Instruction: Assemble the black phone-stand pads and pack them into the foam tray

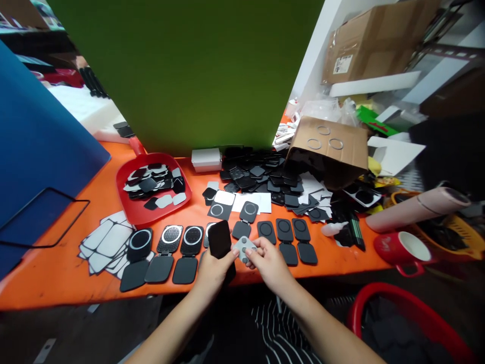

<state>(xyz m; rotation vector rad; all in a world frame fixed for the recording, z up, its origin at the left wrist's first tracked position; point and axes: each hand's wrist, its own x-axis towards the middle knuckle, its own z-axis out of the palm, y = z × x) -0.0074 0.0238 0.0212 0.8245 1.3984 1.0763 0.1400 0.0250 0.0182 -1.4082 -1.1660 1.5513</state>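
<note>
My left hand [214, 268] is closed around a black folding pad [220, 238], which stands tilted above the table's front edge. Between the thumb and fingers of my right hand [272, 264] is a small grey square plate [244, 246] with several darker round spots. The plate is close beside the black pad, and my left thumb reaches its edge. Left of my hands lie several unfolded hinged pads [191, 240] with pale rings on their upper halves. To the right, more hinged pads [284, 230] show dark rings.
A red dustpan [129, 215] holds black and grey pieces. White-and-black sheets [109, 237] lie at left. Black pads [257, 172] are heaped at the back before a green panel [189, 76]. At right are a cardboard box [329, 136], a small bottle [333, 229], a red mug [394, 247] and a pink flask [420, 208].
</note>
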